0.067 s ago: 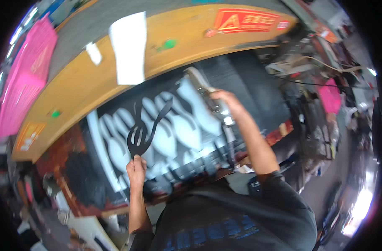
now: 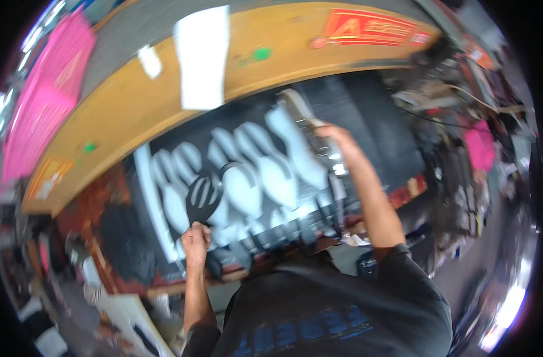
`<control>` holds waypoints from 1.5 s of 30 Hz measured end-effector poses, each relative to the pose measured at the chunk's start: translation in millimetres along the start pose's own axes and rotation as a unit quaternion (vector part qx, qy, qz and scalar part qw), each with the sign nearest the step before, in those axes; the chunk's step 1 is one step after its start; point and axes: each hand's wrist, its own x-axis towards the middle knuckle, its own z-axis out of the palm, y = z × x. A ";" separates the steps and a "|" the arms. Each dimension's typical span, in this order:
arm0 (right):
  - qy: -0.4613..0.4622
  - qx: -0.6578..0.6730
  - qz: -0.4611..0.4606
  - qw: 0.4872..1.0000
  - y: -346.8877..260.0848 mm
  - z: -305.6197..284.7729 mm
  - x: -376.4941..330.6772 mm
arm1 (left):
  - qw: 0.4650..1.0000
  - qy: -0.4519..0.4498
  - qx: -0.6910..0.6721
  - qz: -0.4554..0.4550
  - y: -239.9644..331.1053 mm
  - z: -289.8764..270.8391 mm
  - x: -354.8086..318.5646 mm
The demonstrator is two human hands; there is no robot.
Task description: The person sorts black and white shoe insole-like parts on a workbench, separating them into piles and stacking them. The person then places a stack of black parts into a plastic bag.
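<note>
My left hand (image 2: 195, 238) is closed around the lower end of a thin black cut-out piece (image 2: 207, 196), which stands up above a black sheet with large white shapes (image 2: 265, 172). My right hand (image 2: 329, 135) reaches over the far part of that sheet and grips a pale flat tool (image 2: 296, 106), pointing up and to the left. The picture is blurred, so I cannot tell whether the tool touches the sheet. My dark shirt (image 2: 337, 309) fills the lower middle.
A yellow-orange board (image 2: 128, 107) curves round the far side of the sheet, with a white paper (image 2: 203, 56) and a red sign (image 2: 366, 27) on it. A pink sheet (image 2: 45, 89) lies far left. Cluttered gear and a pink item (image 2: 479, 146) crowd the right.
The black cut-out piece in my left hand looks shorter and more bunched than before. Both hands are in nearly the same places.
</note>
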 end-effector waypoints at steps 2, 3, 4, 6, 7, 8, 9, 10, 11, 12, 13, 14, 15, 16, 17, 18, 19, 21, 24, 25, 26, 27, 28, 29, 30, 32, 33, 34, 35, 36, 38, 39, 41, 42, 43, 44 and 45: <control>-0.023 0.003 -0.001 1.000 -2.7 -0.9 3.6 | 0.993 0.029 -0.012 -0.116 -24.2 -41.0 -22.6; -0.019 0.005 0.000 1.000 -4.9 -2.9 4.1 | 0.992 0.028 -0.021 -0.119 -31.7 -50.9 -28.2; -0.015 -0.008 -0.012 1.000 -7.6 -4.6 3.5 | 0.991 0.056 -0.048 -0.110 -37.7 -54.5 -30.3; 0.018 -0.042 -0.039 0.998 -12.4 -9.3 -0.3 | 0.988 0.074 -0.113 -0.075 -43.9 -50.2 -28.2; 0.022 -0.051 -0.078 0.995 -13.7 -11.7 -3.5 | 0.985 0.104 -0.104 -0.093 -44.2 -47.0 -26.2; 0.053 -0.100 -0.067 0.991 -19.2 -18.3 -12.4 | 0.984 0.114 -0.107 -0.081 -43.4 -43.2 -22.4; 0.084 -0.141 -0.079 0.983 -19.0 -21.2 -17.8 | 0.985 0.115 -0.116 -0.047 -42.6 -40.8 -19.4; 0.114 -0.180 -0.106 0.971 -21.1 -26.9 -25.1 | 0.982 0.143 -0.112 -0.053 -42.5 -38.3 -15.8; 0.156 -0.224 -0.131 0.953 -26.0 -33.5 -30.2 | 0.980 0.158 -0.102 -0.070 -42.4 -38.4 -12.3; 0.181 -0.243 -0.147 0.942 -27.8 -39.8 -37.4 | 0.979 0.175 -0.097 -0.050 -43.4 -37.4 -8.8; 0.235 -0.303 -0.130 0.914 -32.6 -47.2 -44.2 | 0.980 0.177 -0.074 -0.057 -43.9 -38.5 -4.1; 0.242 -0.301 -0.115 0.915 -36.6 -54.8 -56.7 | 0.980 0.185 -0.055 -0.052 -44.9 -39.2 0.1; 0.255 -0.289 -0.097 0.918 -40.7 -61.4 -69.6 | 0.975 0.211 -0.061 -0.045 -45.6 -38.7 4.3; 0.268 -0.290 -0.107 0.913 -44.3 -66.1 -83.6 | 0.975 0.218 -0.040 -0.032 -45.5 -39.8 8.0; 0.281 -0.241 -0.074 0.926 -47.8 -70.8 -99.5 | 0.973 0.226 -0.050 -0.013 -45.2 -38.8 10.9; 0.283 -0.224 -0.083 0.929 -52.6 -75.8 -118.5 | 0.972 0.220 -0.088 -0.014 -44.2 -39.3 13.4; 0.283 -0.204 -0.093 0.933 -54.8 -80.0 -137.8 | 0.970 0.231 -0.078 -0.012 -43.0 -38.2 14.8; 0.262 -0.165 -0.142 0.940 -55.8 -89.5 -182.2 | 0.968 0.237 -0.078 -0.012 -40.1 -37.2 17.0; 0.167 0.085 -0.124 0.974 -34.1 -106.3 -234.2 | 0.968 0.240 -0.067 0.008 -38.1 -37.0 17.6; 0.126 0.214 -0.119 0.961 -16.3 -110.1 -249.5 | 0.970 0.232 -0.074 0.024 -38.3 -38.1 17.1; 0.116 0.299 -0.118 0.940 6.1 -114.3 -257.1 | 0.970 0.232 -0.068 0.028 -39.3 -39.6 17.2; 0.106 0.404 -0.089 0.904 29.0 -119.6 -264.9 | 0.969 0.238 -0.056 0.023 -40.5 -41.6 17.3; 0.107 0.443 -0.082 0.887 55.0 -124.2 -267.7 | 0.970 0.235 -0.053 0.029 -41.9 -44.0 17.5; 0.111 0.488 -0.070 0.863 79.3 -129.9 -269.9 | 0.971 0.228 -0.058 0.032 -43.3 -46.5 18.9; 0.117 0.537 -0.096 0.830 102.4 -135.4 -270.6 | 0.974 0.215 -0.057 0.036 -44.8 -48.8 19.2; 0.087 0.620 -0.104 0.772 129.9 -151.2 -270.8 | 0.976 0.204 -0.065 0.031 -47.4 -54.4 20.6; 0.063 0.614 -0.109 0.779 140.0 -157.4 -270.2 | 0.978 0.196 -0.063 0.026 -48.0 -58.1 21.3; 0.076 0.605 -0.096 0.786 143.7 -164.5 -271.5 | 0.979 0.197 -0.056 0.023 -48.1 -59.5 21.6; 0.075 0.591 -0.101 0.796 144.9 -169.7 -270.6 | 0.979 0.197 -0.057 0.023 -48.3 -60.5 23.2; 0.068 0.579 -0.102 0.806 143.5 -173.3 -270.2 | 0.979 0.189 -0.072 0.032 -48.2 -60.7 24.5; 0.014 0.582 -0.099 0.807 135.0 -175.7 -269.5 | 0.978 0.200 -0.054 0.020 -47.7 -60.6 26.5; 0.000 0.595 -0.096 0.798 129.3 -174.5 -269.4 | 0.977 0.204 -0.060 0.015 -47.1 -59.9 27.7; -0.024 0.608 -0.090 0.788 116.3 -171.2 -268.9 | 0.976 0.209 -0.050 0.017 -46.2 -59.3 29.2; -0.037 0.614 -0.085 0.784 109.7 -170.3 -268.9 | 0.976 0.210 -0.049 0.016 -46.0 -59.3 29.3; 0.006 0.590 -0.083 0.803 103.5 -169.8 -270.5 | 0.974 0.218 -0.056 0.008 -45.6 -59.0 29.6; 0.015 0.553 -0.108 0.826 99.1 -169.6 -272.1 | 0.975 0.218 -0.049 0.010 -45.4 -58.7 29.4; 0.050 0.509 -0.112 0.852 96.8 -169.5 -272.9 | 0.976 0.216 -0.035 0.015 -45.3 -58.5 29.2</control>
